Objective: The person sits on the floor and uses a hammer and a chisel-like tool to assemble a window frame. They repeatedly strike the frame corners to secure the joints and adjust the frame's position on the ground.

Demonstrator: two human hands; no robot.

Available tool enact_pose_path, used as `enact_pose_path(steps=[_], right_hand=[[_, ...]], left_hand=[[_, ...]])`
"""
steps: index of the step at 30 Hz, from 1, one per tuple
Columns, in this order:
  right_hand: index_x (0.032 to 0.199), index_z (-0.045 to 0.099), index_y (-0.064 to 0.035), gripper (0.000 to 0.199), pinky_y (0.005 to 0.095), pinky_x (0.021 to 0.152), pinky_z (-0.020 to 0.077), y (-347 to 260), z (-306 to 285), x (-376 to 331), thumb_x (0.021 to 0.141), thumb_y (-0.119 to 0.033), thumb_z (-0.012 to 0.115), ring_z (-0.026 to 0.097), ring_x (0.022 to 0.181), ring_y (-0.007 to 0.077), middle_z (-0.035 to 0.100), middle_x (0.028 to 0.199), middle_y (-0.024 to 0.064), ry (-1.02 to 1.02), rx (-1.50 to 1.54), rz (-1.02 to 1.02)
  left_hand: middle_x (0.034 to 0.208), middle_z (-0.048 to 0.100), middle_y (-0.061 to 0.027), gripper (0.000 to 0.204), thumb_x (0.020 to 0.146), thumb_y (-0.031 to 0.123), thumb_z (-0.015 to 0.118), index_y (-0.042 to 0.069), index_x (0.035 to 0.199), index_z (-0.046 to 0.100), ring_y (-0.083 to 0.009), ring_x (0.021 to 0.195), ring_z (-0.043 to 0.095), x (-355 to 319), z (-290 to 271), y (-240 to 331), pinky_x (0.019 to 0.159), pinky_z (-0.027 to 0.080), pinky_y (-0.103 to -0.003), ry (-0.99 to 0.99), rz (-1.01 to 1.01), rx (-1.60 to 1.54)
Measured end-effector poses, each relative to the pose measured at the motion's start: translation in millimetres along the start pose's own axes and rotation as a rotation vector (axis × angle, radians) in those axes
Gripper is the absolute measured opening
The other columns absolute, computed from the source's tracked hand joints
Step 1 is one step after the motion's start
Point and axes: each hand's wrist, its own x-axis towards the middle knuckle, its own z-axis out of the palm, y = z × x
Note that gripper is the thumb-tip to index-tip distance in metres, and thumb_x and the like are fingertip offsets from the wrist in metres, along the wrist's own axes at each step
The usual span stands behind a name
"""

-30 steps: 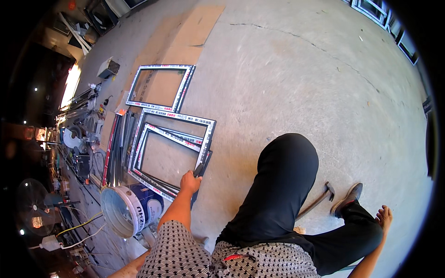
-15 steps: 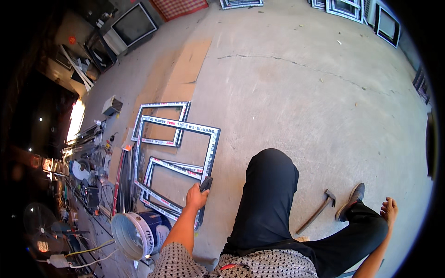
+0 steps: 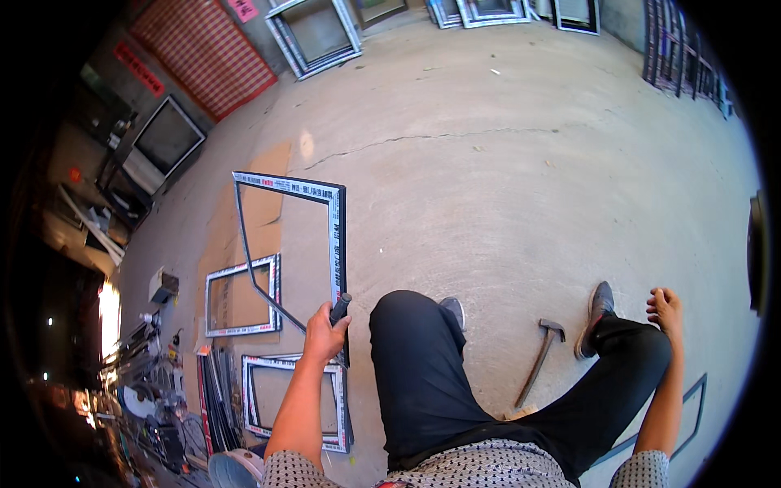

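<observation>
My left hand (image 3: 324,335) is closed on the near side of a rectangular window frame (image 3: 335,236), which is tilted up off the floor. The frame has white film with print over dark edges. A short black piece (image 3: 342,306) sticks out at my thumb; its kind is not clear. Beneath and beside it, one filmed window frame (image 3: 277,297) lies on a cardboard sheet, and another window frame (image 3: 342,407) lies nearer me. My right hand (image 3: 665,311) hangs past my right knee, fingers loosely curled and apart, holding nothing visible.
A hammer (image 3: 540,362) lies on the concrete floor between my legs. A bucket (image 3: 236,469) stands at lower left, near dark strips (image 3: 218,398) and cluttered tools. A thin dark frame (image 3: 691,415) is behind my right arm. More frames (image 3: 313,41) lean along the far wall.
My left hand has lifted the window frame from its place over the other two and tilted it upright. The view has shifted, and my right hand stays by the knee.
</observation>
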Motion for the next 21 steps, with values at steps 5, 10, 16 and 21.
enact_pose_path(steps=[5,10,16,21], right_hand=[[0.112,0.068,-0.0017,0.033,0.0297,0.058,0.0522,-21.9,4.4,-13.4,0.105,-0.031,0.057,0.065,0.071,0.0138,0.069,0.087,0.0071,-0.017,-0.058,-0.11],[0.11,0.068,0.0004,0.029,0.0301,0.062,0.0534,-93.4,27.2,-44.6,0.105,-0.026,0.057,0.065,0.073,0.0128,0.068,0.085,0.0067,-0.091,-0.108,-0.254],[0.109,0.068,0.0049,0.026,0.032,0.07,0.0531,-144.0,61.8,-82.7,0.103,-0.02,0.061,0.064,0.077,0.0156,0.069,0.084,0.0082,-0.206,-0.169,-0.398],[0.11,0.069,0.0039,0.025,0.0371,0.074,0.054,-175.1,94.1,-115.4,0.102,-0.019,0.063,0.067,0.08,0.0193,0.072,0.087,0.0163,-0.318,-0.317,-0.42]], left_hand=[[0.096,0.071,-0.0211,0.037,0.089,0.015,0.079,-0.002,0.118,0.063,-0.0353,0.089,0.071,27.0,4.3,34.0,0.083,0.054,-0.042,-0.012,0.225,0.0],[0.096,0.071,-0.0207,0.036,0.088,0.013,0.077,0.0,0.119,0.064,-0.0369,0.091,0.071,53.0,-9.0,68.2,0.084,0.054,-0.043,-0.034,0.347,0.049],[0.095,0.071,-0.0186,0.038,0.09,0.015,0.076,0.001,0.124,0.064,-0.0343,0.091,0.07,90.8,-19.2,128.5,0.084,0.054,-0.042,-0.103,0.475,0.049],[0.091,0.07,-0.0167,0.039,0.092,0.017,0.077,0.001,0.124,0.064,-0.0282,0.086,0.068,121.6,-24.4,178.2,0.082,0.053,-0.039,-0.154,0.528,0.111]])
